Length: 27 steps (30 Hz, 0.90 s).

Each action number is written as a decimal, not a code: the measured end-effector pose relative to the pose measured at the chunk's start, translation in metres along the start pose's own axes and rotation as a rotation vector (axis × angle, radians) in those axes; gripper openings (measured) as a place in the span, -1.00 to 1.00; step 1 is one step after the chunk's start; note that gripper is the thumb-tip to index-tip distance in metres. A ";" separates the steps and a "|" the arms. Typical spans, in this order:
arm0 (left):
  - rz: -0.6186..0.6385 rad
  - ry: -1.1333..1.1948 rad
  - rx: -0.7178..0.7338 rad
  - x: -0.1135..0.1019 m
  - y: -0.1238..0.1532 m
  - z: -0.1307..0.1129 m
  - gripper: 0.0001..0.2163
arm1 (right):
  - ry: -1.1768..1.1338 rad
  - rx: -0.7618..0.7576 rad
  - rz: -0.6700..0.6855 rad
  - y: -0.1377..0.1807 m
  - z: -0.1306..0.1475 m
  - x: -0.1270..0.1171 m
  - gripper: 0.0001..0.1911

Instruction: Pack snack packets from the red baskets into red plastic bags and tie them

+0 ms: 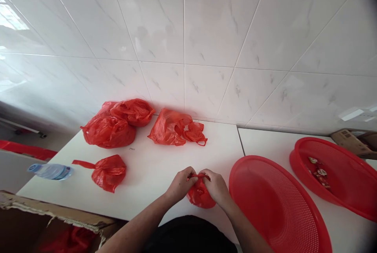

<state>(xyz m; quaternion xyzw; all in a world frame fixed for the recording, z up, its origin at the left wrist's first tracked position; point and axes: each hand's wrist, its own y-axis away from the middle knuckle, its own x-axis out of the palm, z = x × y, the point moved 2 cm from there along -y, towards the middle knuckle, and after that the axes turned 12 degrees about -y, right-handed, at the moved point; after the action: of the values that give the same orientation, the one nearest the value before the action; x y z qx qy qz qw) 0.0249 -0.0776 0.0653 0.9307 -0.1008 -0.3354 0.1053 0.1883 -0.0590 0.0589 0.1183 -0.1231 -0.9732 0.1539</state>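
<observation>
A small red plastic bag (202, 197) with a bulging bottom rests on the white table at its front edge, close to my body. My left hand (182, 185) pinches the gathered top of the bag from the left. From the right, my right hand (215, 184) grips the same twisted top, thumb and fingers closed on it. The two hands nearly meet above the bag. What lies inside the bag cannot be made out clearly.
To the left sit a knotted red bag (109, 172) and a plastic bottle (51, 171) on its side. Several red bags (110, 129) lie by the wall. Two red baskets (253, 198) stand at right, one holding small packets (320, 172). A cardboard box (59, 212) is front left.
</observation>
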 end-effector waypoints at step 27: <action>0.027 -0.299 0.121 0.006 0.009 0.029 -0.23 | 0.359 -0.226 -0.278 -0.015 -0.040 -0.030 -0.59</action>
<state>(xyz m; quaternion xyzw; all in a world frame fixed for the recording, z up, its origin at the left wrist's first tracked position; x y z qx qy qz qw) 0.0094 -0.0913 0.0420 0.8737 -0.1477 -0.4619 0.0371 0.2229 -0.0431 0.0232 0.2869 0.0334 -0.9561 0.0503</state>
